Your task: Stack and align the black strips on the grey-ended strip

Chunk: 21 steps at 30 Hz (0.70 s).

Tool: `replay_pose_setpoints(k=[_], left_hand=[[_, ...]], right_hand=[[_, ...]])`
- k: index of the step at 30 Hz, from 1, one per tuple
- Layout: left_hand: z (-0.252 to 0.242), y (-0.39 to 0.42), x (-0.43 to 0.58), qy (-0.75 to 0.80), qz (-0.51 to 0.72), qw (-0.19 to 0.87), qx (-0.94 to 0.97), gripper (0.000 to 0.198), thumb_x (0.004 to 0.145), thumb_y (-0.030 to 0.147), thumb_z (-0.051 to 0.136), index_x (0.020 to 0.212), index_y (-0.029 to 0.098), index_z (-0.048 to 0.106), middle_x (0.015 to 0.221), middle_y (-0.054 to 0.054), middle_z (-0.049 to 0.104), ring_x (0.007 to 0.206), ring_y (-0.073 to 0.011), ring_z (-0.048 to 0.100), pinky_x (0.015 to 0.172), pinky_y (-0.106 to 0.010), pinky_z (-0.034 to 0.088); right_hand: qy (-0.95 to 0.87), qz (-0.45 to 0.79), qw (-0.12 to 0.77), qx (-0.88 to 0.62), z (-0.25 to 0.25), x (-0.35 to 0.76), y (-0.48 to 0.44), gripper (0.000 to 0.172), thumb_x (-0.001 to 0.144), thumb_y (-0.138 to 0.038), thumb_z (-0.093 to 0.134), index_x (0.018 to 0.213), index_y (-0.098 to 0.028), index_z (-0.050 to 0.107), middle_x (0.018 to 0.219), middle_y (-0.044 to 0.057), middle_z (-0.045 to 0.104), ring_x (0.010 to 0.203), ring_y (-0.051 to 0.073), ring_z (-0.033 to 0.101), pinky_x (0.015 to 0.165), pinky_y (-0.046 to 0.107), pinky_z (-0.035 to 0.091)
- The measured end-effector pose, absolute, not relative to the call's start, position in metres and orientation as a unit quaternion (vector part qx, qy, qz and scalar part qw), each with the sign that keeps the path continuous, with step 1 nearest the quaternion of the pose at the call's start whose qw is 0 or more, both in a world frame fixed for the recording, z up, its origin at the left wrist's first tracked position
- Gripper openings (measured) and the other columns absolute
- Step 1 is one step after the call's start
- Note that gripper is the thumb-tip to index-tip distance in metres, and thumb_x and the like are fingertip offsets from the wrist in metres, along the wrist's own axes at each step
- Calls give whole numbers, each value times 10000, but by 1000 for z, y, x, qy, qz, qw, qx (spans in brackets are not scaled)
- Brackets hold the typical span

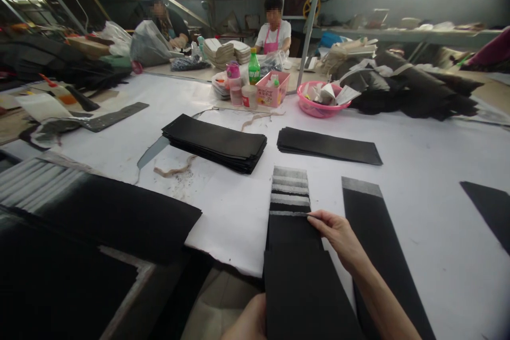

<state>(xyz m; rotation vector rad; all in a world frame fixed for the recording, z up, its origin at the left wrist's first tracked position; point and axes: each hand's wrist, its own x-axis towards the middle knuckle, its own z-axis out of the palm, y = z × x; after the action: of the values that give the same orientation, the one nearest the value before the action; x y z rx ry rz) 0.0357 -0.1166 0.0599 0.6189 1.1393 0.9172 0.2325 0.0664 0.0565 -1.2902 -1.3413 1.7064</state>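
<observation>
A fanned set of flat black strips lies before me on the white table covering, their greyish-white far ends stepped one behind another. My right hand pinches the right edge of one strip near its pale end, thumb and fingers together. At the bottom of the view, my left hand grips the left edge of the nearest black strip; its fingers are mostly hidden below. Right of my right wrist lies another long black strip with a grey end.
Beyond are two stacks of black strips. A pink basket, a pink box and a green bottle stand further back. Large black sheets lie left. Two people sit across the table.
</observation>
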Motion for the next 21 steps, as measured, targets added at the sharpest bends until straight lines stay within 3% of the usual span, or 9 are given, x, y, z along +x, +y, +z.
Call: replay_pose_setpoints(k=[2,5,8,10,13,17,21], left_hand=[[64,-115,37,519,383,688,332,572,620,399,809,1165,275,685,1040,-77,711,1077,-365,601,921,-409,495],[74,-108,29,540,291,666,425,363,653,274,761,1013,256,726,902,-39,723,883,-296,649,764,-312,504],[84,-100,9,587,158,622,493,132,660,236,746,790,227,723,696,1,685,668,-210,624,545,-227,404],[88,-90,-5,620,125,584,510,90,713,292,725,738,210,696,630,11,646,566,-163,582,468,-211,329],[85,-65,-18,657,195,531,499,262,867,438,572,832,196,667,640,21,612,430,-105,497,431,-205,326],[70,-20,-15,659,324,478,482,347,893,501,542,998,180,621,647,26,606,423,-98,511,441,-192,373],[56,9,-1,647,354,487,467,324,872,491,587,865,169,618,491,43,539,393,-94,490,395,-163,335]], right_hand=[[-495,651,304,-488,51,234,68,416,730,-552,780,824,-155,698,736,28,650,659,159,574,589,239,449],[-497,632,319,-502,45,238,69,417,710,-550,795,748,-156,664,656,5,601,581,134,522,524,223,411],[-522,592,321,-524,38,239,70,420,697,-556,799,721,-165,649,596,-16,558,526,117,466,467,213,355],[-524,590,316,-527,35,237,71,421,699,-566,790,722,-173,642,601,-16,564,525,123,469,460,219,344],[-512,601,320,-523,34,232,72,419,705,-565,787,722,-175,634,623,-11,583,542,129,490,475,221,352],[-508,585,347,-529,36,228,72,431,710,-565,789,690,-171,616,589,-27,535,524,111,446,473,216,318],[-476,607,361,-524,36,227,73,433,723,-569,780,707,-178,595,619,-17,551,540,124,459,490,226,331]])
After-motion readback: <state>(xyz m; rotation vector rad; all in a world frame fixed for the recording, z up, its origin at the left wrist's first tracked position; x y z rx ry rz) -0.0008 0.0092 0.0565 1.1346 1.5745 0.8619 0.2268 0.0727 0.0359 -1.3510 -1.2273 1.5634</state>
